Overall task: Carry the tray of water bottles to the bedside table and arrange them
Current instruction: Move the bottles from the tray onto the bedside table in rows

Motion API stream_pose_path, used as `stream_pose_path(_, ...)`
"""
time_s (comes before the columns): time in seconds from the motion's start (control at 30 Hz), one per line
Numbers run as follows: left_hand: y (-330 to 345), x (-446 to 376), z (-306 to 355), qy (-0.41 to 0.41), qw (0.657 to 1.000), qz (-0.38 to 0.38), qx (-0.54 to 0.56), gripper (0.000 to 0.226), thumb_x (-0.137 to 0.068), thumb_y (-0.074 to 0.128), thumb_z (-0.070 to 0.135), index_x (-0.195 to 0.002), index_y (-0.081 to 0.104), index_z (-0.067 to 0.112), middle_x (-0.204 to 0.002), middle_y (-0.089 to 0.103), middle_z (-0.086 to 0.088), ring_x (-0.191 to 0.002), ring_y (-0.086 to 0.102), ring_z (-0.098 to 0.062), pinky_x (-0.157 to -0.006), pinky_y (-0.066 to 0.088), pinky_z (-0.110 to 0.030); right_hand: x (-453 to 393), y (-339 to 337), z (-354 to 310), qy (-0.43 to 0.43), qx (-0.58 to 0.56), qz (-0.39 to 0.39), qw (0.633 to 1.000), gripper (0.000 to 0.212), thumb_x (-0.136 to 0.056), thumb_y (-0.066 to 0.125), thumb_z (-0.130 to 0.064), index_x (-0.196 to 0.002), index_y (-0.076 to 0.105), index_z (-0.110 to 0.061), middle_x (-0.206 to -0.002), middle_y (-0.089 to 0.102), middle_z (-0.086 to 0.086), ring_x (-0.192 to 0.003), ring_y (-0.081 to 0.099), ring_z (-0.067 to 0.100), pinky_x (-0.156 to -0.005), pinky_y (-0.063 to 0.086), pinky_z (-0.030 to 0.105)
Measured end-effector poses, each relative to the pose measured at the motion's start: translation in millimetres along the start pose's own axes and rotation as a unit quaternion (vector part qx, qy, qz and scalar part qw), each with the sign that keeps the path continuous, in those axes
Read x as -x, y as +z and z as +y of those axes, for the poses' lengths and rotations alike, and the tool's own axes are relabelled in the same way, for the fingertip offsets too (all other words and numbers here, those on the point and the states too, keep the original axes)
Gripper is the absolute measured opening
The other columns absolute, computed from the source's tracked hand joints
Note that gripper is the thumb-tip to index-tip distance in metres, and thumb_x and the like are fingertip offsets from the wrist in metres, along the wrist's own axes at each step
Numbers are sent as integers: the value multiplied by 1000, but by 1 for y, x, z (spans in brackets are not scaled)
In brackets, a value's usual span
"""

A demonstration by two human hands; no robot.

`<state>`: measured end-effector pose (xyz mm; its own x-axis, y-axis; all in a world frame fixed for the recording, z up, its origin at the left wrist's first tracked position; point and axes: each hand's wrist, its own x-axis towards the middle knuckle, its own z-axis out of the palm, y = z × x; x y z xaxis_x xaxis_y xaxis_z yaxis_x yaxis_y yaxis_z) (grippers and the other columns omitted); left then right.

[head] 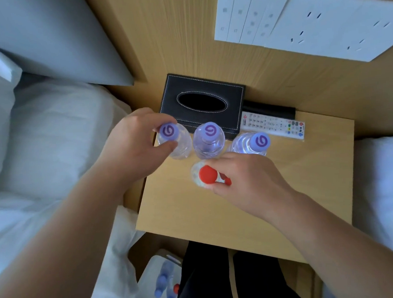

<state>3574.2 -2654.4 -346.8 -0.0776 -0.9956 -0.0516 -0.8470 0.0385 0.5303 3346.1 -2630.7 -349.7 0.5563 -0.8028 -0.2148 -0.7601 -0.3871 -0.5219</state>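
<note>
Bed (42, 138) with white linen beside a light wood-grain bedside table (250, 203). Black stitched-leather tissue box (202, 103) at the table's rear, white remote control (274, 124) to its right. White tray (152, 281) on the floor, bottles lying in it. Three clear, upright, purple-capped water bottles stand in a row. Left hand (133, 140) pinches the left bottle (172, 141) below its cap; right hand (245, 178) grips the red-capped bottle (203, 175) at its neck, in front. Both forearms reach forward.
</note>
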Motion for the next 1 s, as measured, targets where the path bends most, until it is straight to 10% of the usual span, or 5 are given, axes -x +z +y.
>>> stream_pose_path(0.2,5,-9,-2,16,999,-2,28,37,-78,77,15,-113,70,23,-92,57,6,-74,48,-3,-69,34,-1,0,3,-2,12,-15,16,1000,15,-82,70,-39,-94,65,-33,-65,42,-15,-62,44,11,-50,34,24)
stream_pose_path(0.5,9,2,-1,-22,997,22,73,52,-79,77,17,-128,60,18,-112,59,2,-103,56,-13,-78,54,-35,4,1,4,39,-17,6,999,18,-81,65,-46,-94,66,-35,-68,46,-17,-63,45,8,-52,36,20)
stream_pose_path(0.7,17,43,20,-54,994,95,-27,60,-72,76,36,-124,50,22,-117,53,2,-107,55,-21,-66,42,-30,5,-2,8,46,-8,6,999,39,-77,70,-52,-112,65,-37,-83,45,-21,-80,55,9,-59,46,29)
stream_pose_path(1.0,43,47,41,59,994,-90,12,50,-72,81,32,-119,65,24,-113,69,10,-98,64,-15,-70,46,-25,22,1,15,58,60,49,995,40,-68,77,-22,-104,59,-24,-88,65,-5,-71,62,26,-53,48,32)
